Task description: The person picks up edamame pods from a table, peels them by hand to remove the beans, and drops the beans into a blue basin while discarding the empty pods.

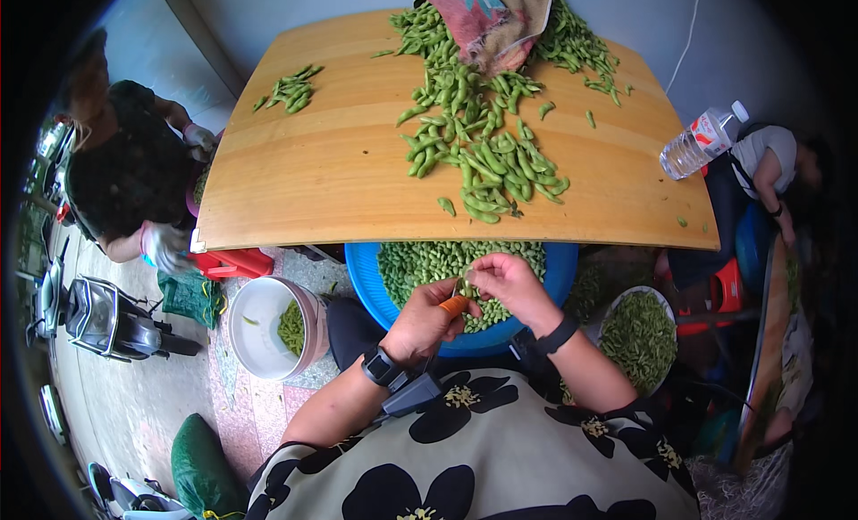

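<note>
My left hand (429, 315) is closed around a small tool with an orange handle (454, 305), over a blue plastic basin (362, 279). Touching it from the right, my right hand (513, 285) pinches what looks like a green soybean pod (468, 283) between thumb and fingertips. Shelled green beans (419, 258) fill much of the basin, which stands partly under the wooden table's front edge. On the tabletop (322, 171), unshelled pods (496, 165) lie in a long heap that spreads from a patterned cloth (493, 24) at the back.
A small pile of pods (293, 90) lies at the table's left, a plastic bottle (700, 141) at its right. A white bucket (251, 326) stands left of the basin, a bowl of pods (638, 339) right. A gloved person (127, 151) works at left; another person (767, 158) sits at right.
</note>
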A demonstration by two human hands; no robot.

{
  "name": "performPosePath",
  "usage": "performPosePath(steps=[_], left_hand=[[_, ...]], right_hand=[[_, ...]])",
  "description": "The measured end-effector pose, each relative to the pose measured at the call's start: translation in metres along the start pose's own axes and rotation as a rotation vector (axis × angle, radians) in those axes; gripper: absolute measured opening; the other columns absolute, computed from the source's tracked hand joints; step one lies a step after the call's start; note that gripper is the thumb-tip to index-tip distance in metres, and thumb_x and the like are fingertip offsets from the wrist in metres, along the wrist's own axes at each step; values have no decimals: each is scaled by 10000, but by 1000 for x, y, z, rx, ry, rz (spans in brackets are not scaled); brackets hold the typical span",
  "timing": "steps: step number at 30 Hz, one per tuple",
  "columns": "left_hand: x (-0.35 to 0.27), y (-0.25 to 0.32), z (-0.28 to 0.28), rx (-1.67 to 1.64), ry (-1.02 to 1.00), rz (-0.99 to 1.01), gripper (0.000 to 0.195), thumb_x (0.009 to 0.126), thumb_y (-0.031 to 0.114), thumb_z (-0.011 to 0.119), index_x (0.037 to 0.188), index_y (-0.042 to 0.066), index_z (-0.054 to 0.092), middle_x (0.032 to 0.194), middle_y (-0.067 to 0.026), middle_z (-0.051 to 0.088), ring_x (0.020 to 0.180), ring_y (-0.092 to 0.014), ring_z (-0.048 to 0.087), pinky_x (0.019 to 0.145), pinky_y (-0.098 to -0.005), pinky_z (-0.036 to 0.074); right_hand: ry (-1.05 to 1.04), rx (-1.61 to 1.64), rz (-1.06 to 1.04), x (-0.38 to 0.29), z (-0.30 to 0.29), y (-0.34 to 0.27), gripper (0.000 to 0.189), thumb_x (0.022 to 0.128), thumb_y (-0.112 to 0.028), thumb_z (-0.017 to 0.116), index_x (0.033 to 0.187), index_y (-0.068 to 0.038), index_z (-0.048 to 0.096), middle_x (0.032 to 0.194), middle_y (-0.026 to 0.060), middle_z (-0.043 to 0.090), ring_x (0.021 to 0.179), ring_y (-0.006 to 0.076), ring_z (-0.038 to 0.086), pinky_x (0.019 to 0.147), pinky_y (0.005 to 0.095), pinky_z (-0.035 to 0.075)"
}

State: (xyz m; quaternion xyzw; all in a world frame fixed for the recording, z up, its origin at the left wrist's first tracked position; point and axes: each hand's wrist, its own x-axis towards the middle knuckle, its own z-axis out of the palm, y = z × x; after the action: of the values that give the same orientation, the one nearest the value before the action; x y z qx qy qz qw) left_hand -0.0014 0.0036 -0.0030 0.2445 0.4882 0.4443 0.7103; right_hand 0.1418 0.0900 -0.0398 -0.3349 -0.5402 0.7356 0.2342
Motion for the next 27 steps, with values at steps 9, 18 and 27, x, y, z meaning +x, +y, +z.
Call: performPosePath(steps=[9, 18, 27], left_hand=[[10, -15, -6, 96, 66, 119, 96, 869, 57, 455, 881, 31, 547, 637, 22, 485, 459, -42, 389, 407, -184, 291], [10, -19, -11, -107, 57, 121, 99, 857, 37, 459, 877, 29, 555, 738, -35, 584, 448, -56, 409, 396, -185, 303], [15, -27, -24, 424, 314, 493, 111, 844, 40, 512, 932, -15, 551, 766, -48, 588, 629, -74, 514, 555, -201, 423]], right_hand=[[214, -668, -163, -13, 20, 2, 221, 799, -223, 595, 722, -18, 569, 595, 116, 583, 533, 220, 582, 495, 314, 444], [144, -482, -163, -9, 18, 6, 241, 864, -177, 466, 683, -20, 500, 581, 107, 552, 491, 257, 523, 474, 331, 410], [157, -973, -528, -10, 5, 4, 172, 815, -129, 529, 686, -20, 497, 597, 123, 539, 543, 298, 536, 504, 379, 417]])
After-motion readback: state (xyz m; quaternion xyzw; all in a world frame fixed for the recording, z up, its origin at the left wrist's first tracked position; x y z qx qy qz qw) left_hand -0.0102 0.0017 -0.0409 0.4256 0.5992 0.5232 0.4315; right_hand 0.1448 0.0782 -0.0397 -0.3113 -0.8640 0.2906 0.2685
